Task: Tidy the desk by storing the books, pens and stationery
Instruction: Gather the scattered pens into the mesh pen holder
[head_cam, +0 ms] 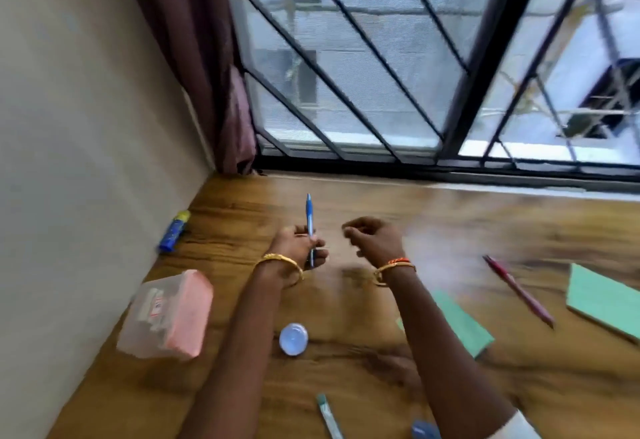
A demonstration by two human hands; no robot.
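My left hand [298, 246] grips a blue pen [309, 219] upright above the wooden desk [346, 369]. Beside it, my right hand [372, 238] hovers with its fingers curled and nothing visible in them. A red pen [517, 289] lies on the desk to the right. One green book [460, 326] is partly hidden under my right forearm, and another green book [604, 300] lies at the far right. A teal pen [329, 416] lies near the front edge. A blue and yellow tube [174, 230] rests against the left wall.
A clear box with a pink lid [169, 315] sits at the left by the wall. A small round white lid [293, 338] lies between my forearms. A blue object [424, 430] shows at the bottom edge. A barred window and curtain [207, 58] stand behind the desk.
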